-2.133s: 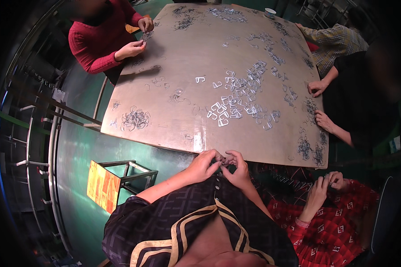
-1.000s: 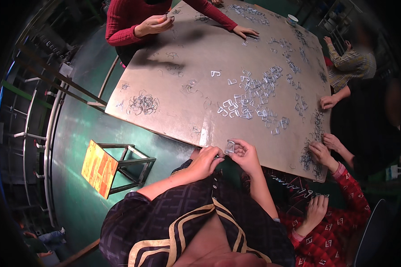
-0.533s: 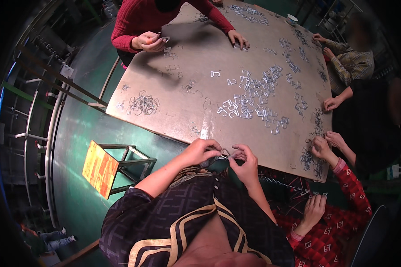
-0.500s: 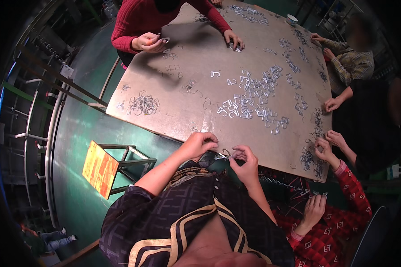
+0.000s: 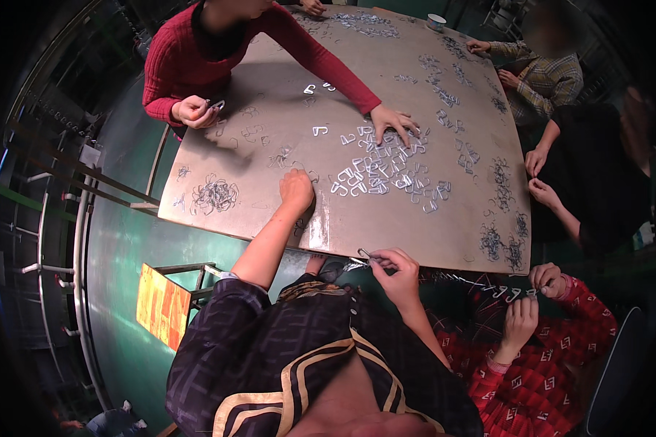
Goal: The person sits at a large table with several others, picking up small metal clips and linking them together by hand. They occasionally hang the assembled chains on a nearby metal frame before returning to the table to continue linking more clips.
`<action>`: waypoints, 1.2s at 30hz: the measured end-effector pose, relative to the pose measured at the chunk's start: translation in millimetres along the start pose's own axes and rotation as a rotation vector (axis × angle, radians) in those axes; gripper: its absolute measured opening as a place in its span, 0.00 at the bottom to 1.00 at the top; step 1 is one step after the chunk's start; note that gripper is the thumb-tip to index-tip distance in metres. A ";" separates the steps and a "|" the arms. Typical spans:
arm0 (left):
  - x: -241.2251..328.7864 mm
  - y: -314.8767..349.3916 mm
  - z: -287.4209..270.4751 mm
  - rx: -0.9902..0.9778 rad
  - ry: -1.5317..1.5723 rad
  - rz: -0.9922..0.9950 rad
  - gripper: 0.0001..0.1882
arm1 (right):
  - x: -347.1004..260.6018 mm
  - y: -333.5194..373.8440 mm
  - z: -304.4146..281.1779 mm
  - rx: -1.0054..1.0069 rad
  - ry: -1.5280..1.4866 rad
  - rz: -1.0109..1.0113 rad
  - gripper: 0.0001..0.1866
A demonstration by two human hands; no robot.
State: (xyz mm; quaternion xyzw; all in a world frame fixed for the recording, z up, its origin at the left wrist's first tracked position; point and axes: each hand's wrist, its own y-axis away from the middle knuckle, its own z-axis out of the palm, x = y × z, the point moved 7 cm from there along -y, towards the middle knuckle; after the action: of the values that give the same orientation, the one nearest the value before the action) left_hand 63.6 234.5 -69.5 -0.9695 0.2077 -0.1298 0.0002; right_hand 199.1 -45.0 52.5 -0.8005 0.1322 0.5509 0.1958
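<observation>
My left hand (image 5: 297,191) rests over the near-left part of the table (image 5: 270,222), beside some thin wire pieces (image 5: 279,157). Its fingers curl together and downward; whatever lies beneath the fingertips is hidden. At the table's near edge, my right hand (image 5: 395,273) pinches a small metal hook (image 5: 363,253). Shiny metal pieces (image 5: 356,264) hang just under that hook, too small to make out fully. A broad heap of silvery flat hooks (image 5: 379,171) lies beyond my hands, and a tangle of dark wire hooks (image 5: 216,194) sits to the left.
Across the table, a person in a red sweater (image 5: 328,58) reaches into the heap. Along the right edge, other people handle small pieces near more wire piles (image 5: 491,242). A red-patterned sleeve (image 5: 583,306) is close on my right. A wooden stool (image 5: 164,306) stands at left.
My left hand has left my right hand and moved forward onto the table. My right hand still pinches the hook. The red-sweatered person's arm has extended to the heap.
</observation>
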 end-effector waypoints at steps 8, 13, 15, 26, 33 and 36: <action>-6.3 12.7 -20.1 0.054 0.233 -0.030 0.05 | -5.1 0.7 -14.3 0.083 0.046 -0.067 0.07; 0.2 14.2 -19.5 0.087 0.199 0.008 0.08 | -2.8 2.5 -13.3 0.066 0.056 -0.066 0.07; -4.6 7.7 -3.0 0.089 0.125 0.062 0.10 | -4.3 2.2 -12.0 0.054 0.059 -0.079 0.07; 95.8 109.5 -78.8 -0.523 1.211 0.210 0.06 | 11.5 7.5 -23.6 0.155 0.026 0.017 0.09; 131.0 155.2 -102.7 -0.231 1.063 0.576 0.09 | 11.1 8.6 -23.9 0.192 -0.083 0.060 0.10; 133.8 156.0 -102.7 -0.164 1.034 0.569 0.10 | 11.9 9.2 -24.6 0.182 -0.092 0.062 0.10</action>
State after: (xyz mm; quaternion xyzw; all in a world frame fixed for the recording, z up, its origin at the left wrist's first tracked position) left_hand 92.6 43.5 54.9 -0.6838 0.4417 -0.5633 -0.1410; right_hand 219.8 -64.4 47.6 -0.7488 0.1973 0.5785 0.2565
